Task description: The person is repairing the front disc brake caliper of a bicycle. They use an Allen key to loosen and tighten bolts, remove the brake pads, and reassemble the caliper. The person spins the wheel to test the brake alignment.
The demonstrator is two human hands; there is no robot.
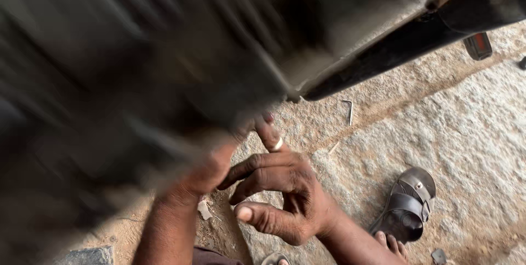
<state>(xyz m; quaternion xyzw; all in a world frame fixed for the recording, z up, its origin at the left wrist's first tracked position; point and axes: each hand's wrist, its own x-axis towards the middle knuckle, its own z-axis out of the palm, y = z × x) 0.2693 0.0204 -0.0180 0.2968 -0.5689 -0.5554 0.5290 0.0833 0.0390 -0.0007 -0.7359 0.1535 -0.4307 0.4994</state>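
Note:
A large dark metal machine body (pixel 164 51) fills the upper left, heavily blurred. My left hand (pixel 211 169) reaches up against its lower edge, and its fingers are lost in the blur. My right hand (pixel 285 194) is just right of it, with the thumb out and the fingers loosely curled and apart, nothing seen in them. One ringed finger (pixel 269 133) stretches up to the machine's underside. A black metal bar (pixel 383 51) runs along the machine's lower right edge.
Rough stone ground (pixel 466 133) lies below. A small bent hex key (pixel 349 110) lies on it near the bar. A grey sandal (pixel 408 205) sits at the lower right, with toes (pixel 392 243) beside it. A small dark red-faced object (pixel 478 45) lies at the upper right.

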